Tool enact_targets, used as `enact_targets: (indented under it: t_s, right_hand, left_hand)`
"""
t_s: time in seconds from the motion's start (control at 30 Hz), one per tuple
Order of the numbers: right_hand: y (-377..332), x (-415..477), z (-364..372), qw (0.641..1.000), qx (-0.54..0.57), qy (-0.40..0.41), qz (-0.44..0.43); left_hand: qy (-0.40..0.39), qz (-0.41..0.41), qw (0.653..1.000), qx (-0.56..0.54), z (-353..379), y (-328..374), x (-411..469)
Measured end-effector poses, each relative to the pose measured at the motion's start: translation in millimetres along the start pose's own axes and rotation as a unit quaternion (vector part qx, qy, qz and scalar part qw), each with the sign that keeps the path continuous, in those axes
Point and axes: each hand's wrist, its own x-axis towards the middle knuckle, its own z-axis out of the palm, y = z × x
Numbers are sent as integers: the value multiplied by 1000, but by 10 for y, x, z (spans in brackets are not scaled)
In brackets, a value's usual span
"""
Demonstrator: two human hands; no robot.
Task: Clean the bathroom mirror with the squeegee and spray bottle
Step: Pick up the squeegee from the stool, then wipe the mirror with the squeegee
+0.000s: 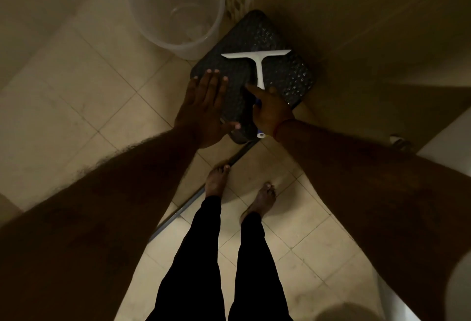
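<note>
A white T-shaped squeegee (pixel 258 64) lies flat on a dark, dimpled square stool (pixel 277 35), its blade toward the wall and its handle toward me. My left hand (pixel 204 106) is spread flat, palm down, over the stool's left part, holding nothing. My right hand (pixel 271 111) is curled around a small object with blue and white parts, apparently the spray bottle (pixel 261 135), most of it hidden under the hand. The right forefinger sticks out beside the end of the squeegee handle. No mirror is in view.
A clear plastic bucket (pixel 175 15) stands on the tiled floor just left of the stool. A beige wall (pixel 369 27) rises right behind the stool. My bare feet (pixel 216 180) stand close in front of it, by a metal floor strip (pixel 178 213).
</note>
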Motion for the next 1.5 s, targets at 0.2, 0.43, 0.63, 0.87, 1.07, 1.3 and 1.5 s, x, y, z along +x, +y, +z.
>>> enact_targets:
  t_s: [0.2,0.43,0.63,0.87,1.07,1.3,1.5]
  right_hand:
    - [0,-149,-49,998,47,49,15]
    - [-353,-555,-352,991,94,96,13]
    - [-797,-1015,-875,972,134,188,-35]
    - [-1343,-1663,-1571,942,173,277,-84]
    - [-1805,-2251,-2170,900,185,368,-141]
    - [-2211,-3075,-2977,842,164,481,-183]
    - [-2426,-3891,-3620,782,150,574,-192]
  left_hand:
    - [16,3,1000,23,-158,16,-41]
    - [36,-8,999,-1,-629,129,-206]
    - [128,3,992,0,-1370,134,-441]
    - [250,-4,968,36,-2377,23,-800]
    - [300,2,952,64,-3299,39,-1047]
    - [421,44,901,88,-4384,207,-1116]
    - [492,73,863,93,-5399,608,-1222]
